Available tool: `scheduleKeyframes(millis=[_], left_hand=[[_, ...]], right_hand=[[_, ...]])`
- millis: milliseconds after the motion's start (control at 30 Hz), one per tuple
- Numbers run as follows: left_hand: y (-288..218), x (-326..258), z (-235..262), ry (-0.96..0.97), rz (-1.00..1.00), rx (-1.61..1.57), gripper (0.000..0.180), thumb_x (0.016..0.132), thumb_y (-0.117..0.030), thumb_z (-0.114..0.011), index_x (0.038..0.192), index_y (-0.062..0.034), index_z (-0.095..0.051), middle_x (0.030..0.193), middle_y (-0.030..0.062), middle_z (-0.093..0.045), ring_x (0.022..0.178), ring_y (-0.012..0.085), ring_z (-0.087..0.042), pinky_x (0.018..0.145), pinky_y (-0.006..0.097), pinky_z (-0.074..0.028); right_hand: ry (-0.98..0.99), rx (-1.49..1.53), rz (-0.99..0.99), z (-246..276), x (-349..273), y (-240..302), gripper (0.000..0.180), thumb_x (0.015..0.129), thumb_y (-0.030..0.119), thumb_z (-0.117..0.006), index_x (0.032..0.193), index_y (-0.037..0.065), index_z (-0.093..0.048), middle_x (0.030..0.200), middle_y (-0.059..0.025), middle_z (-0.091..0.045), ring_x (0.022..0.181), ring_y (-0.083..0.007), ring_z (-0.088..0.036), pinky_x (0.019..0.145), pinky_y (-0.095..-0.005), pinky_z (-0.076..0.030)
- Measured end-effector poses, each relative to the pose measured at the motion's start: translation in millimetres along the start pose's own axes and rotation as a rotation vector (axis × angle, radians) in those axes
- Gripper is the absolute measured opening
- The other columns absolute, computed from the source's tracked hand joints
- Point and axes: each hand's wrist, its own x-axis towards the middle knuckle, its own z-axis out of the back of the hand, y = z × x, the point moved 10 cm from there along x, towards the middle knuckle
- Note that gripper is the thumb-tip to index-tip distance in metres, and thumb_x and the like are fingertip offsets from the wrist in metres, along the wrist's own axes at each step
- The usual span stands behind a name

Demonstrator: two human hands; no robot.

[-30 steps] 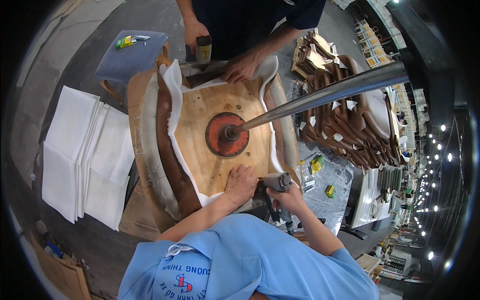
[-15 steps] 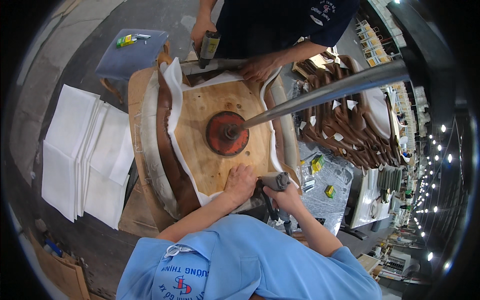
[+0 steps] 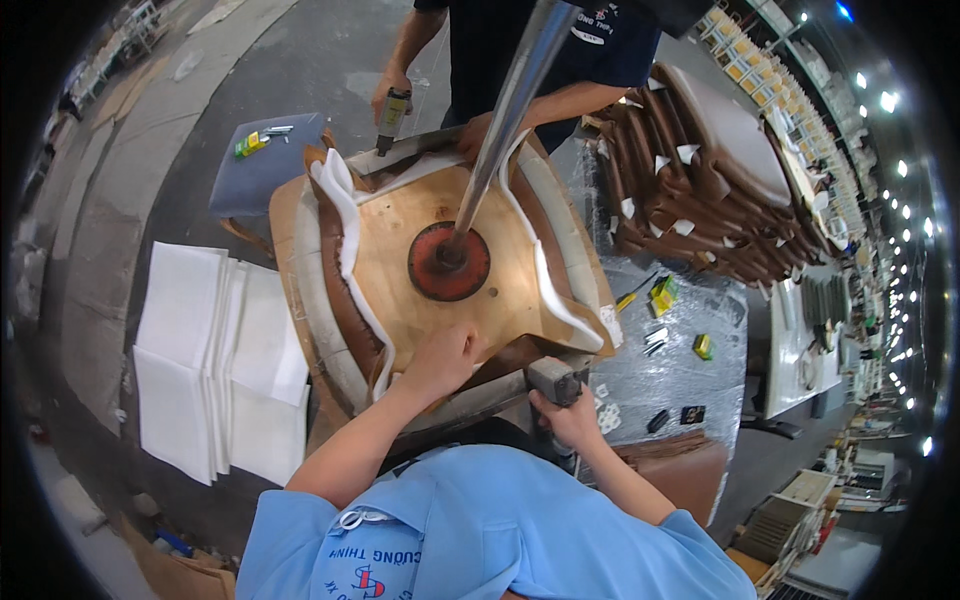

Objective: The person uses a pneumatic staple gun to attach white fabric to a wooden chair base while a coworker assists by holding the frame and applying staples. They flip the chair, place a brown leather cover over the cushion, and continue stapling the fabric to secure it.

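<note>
The steel press rod point(image 3: 510, 110), slanting in from the right a second ago, is now running almost straight up from the red disc point(image 3: 449, 261). The left hand point(image 3: 443, 357) is pressing spread on the plywood seat base point(image 3: 400, 270) at its near edge; the right hand point(image 3: 565, 415) is gripping a staple gun point(image 3: 553, 383) just beside it. Opposite, a co-worker's hand point(image 3: 385, 98) is holding another gun point(image 3: 393, 115). White foam sheets point(image 3: 205, 350) are lying leftward, brown seats point(image 3: 700, 180) are stacking on the worktop point(image 3: 670, 370).

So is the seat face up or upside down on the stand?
Upside down: the bare wooden seat base faces up, brown cover wrapped over its edge.
</note>
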Motion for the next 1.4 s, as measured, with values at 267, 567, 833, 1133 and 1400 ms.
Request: scheduleKeyframes(millis=[267,567,833,1133,1400], left_hand=[[11,-64,-1,0.203,-0.219,0.612,0.027,0.093,-0.027,-0.079,0.110,-0.0059,-0.073,0.114,0.0160,-0.072,0.113,0.0404,-0.070,0.098,0.054,-0.054],[13,-63,-10,0.268,-0.326,0.664,0.033,0.098,-0.035,-0.077,0.111,-0.0048,-0.082,0.114,0.0188,-0.072,0.112,0.0397,-0.070,0.097,0.054,-0.054],[17,-57,-10,0.288,-0.337,0.609,0.033,0.100,-0.039,-0.075,0.099,-0.0084,-0.086,0.104,0.0192,-0.073,0.108,0.0374,-0.071,0.094,0.053,-0.052],[18,-61,8,0.000,-0.427,0.385,0.017,0.092,-0.026,-0.082,0.083,-0.0113,-0.080,0.094,0.0055,-0.067,0.100,0.0294,-0.061,0.092,0.048,-0.042],[27,-58,21,-0.189,-0.355,0.265,0.014,0.089,-0.019,-0.084,0.082,-0.0091,-0.079,0.091,0.0048,-0.065,0.101,0.0297,-0.060,0.092,0.048,-0.042]], right_hand=[[-0.145,-0.119,0.127,2,-1,10,0.064,0.091,0.013,-0.090,0.150,0.007,-0.065,0.129,-0.0133,-0.079,0.121,-0.0212,-0.075,0.108,-0.0373,-0.056],[-0.202,-0.165,0.060,3,-2,2,0.060,0.090,0.014,-0.090,0.145,0.005,-0.068,0.125,-0.0128,-0.082,0.116,-0.0212,-0.078,0.104,-0.0376,-0.059],[-0.232,-0.163,0.077,1,-4,4,0.057,0.091,0.015,-0.091,0.143,0.005,-0.070,0.125,-0.0122,-0.083,0.117,-0.0214,-0.077,0.105,-0.0380,-0.058],[-0.202,-0.122,-0.063,-3,-9,6,0.055,0.092,0.013,-0.090,0.143,0.004,-0.069,0.112,-0.0070,-0.080,0.079,-0.0155,-0.074,0.070,-0.0330,-0.062],[-0.009,-0.043,-0.202,-46,-14,16,0.044,0.098,0.015,-0.087,0.137,0.004,-0.070,0.099,-0.0028,-0.075,0.064,-0.0095,-0.066,0.056,-0.0274,-0.054]])
